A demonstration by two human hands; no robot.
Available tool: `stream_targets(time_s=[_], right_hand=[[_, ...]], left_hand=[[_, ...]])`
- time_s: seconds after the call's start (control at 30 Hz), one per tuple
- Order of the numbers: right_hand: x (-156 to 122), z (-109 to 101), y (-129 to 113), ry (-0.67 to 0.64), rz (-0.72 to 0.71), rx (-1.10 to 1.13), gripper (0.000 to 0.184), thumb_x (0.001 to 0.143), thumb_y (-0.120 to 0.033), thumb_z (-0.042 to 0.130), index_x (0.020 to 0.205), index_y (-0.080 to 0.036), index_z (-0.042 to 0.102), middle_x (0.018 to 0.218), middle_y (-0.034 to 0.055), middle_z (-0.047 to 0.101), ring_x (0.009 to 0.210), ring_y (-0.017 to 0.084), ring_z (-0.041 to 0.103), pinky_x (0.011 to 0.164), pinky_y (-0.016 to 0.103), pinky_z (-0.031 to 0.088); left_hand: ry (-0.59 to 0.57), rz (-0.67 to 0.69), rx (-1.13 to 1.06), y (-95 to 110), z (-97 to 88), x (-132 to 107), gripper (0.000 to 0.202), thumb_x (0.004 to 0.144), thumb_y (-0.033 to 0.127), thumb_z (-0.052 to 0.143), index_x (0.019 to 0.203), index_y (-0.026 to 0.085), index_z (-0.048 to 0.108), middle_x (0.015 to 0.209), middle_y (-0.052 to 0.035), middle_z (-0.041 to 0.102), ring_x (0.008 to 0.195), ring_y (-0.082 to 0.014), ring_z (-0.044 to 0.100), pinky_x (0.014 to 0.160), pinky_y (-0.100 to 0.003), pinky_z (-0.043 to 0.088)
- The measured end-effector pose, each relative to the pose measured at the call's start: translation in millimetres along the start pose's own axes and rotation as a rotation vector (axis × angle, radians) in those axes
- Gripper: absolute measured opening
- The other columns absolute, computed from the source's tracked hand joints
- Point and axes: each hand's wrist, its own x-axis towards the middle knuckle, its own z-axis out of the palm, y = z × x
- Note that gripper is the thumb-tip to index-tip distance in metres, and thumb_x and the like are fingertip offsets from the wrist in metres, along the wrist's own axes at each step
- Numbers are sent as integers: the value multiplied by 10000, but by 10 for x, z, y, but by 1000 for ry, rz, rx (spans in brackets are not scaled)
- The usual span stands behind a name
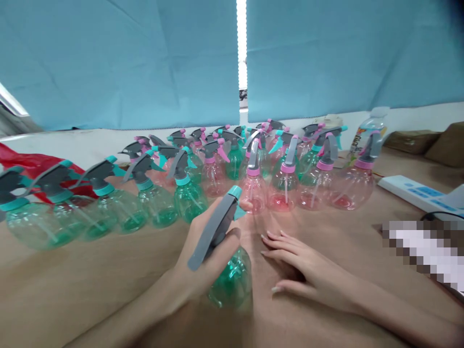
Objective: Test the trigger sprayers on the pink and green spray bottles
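My left hand [206, 251] is wrapped round the neck of a green spray bottle [232, 280], just under its grey and teal trigger head. The round, see-through body of that bottle shows below my fingers, near the front of the wooden table [145, 280]. To its right, my right hand [300, 270] is spread low over the tabletop, fingers apart and holding nothing. Beyond my hands stand a row of green spray bottles [159, 208] on the left and pink spray bottles [286, 193] on the right, with several more mixed behind them.
Red plastic [43, 166] lies at the far left behind the bottles. On the right are a tall drink bottle [362, 133], a white power strip [420, 193] and brown blocks [413, 141]. A blue curtain [126, 63] hangs behind the table.
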Motion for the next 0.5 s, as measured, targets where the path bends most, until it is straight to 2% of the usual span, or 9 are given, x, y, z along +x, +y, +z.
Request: stream_targets(time_s=[0.07, 0.13, 0.23, 0.3, 0.37, 0.5], right_hand=[[9, -6, 20, 17, -33, 12, 528, 895, -544, 608, 1314, -223, 596, 1456, 109, 514, 1381, 303, 405, 1148, 536, 308], [25, -19, 34, 30, -74, 26, 425, 923, -484, 598, 1275, -246, 624, 1420, 89, 556, 1357, 286, 444, 1146, 519, 322], [46, -44, 39, 19, -106, 36, 344, 953, -433, 572, 1238, -255, 644, 1390, 72, 586, 1343, 268, 465, 1149, 502, 328], [46, -52, 39, 2, -103, 43, 333, 959, -422, 563, 1239, -258, 641, 1371, 66, 602, 1351, 266, 455, 1152, 502, 325], [34, -43, 52, -2, -91, 51, 352, 958, -421, 565, 1265, -259, 623, 1363, 64, 608, 1357, 268, 446, 1152, 506, 326], [-7, 7, 106, 26, -40, 54, 463, 943, -441, 585, 1357, -238, 543, 1423, 83, 553, 1362, 269, 438, 1141, 504, 345]], left_hand=[[-4, 4, 4, -24, 26, 22, 238, 778, 230, 573, 1012, 263, 598, 732, 17, 626, 633, -184, 609, 556, -297, 490], [-20, 30, 25, -45, 54, 39, 429, 749, 188, 614, 1168, 271, 570, 942, -18, 697, 846, -229, 676, 724, -340, 565], [-38, 69, 40, -59, 86, 46, 618, 720, 125, 640, 1303, 261, 487, 1248, -57, 650, 1103, -257, 641, 956, -380, 542], [-42, 84, 35, -59, 98, 36, 638, 732, 106, 612, 1333, 255, 458, 1306, -60, 627, 1170, -253, 614, 984, -370, 537], [-30, 80, 31, -55, 106, 19, 597, 753, 106, 572, 1322, 250, 463, 1299, -57, 633, 1158, -243, 621, 950, -354, 556], [12, 61, 8, -53, 114, -7, 479, 753, 149, 537, 1220, 251, 527, 1206, -46, 670, 824, -196, 693, 742, -333, 599]])
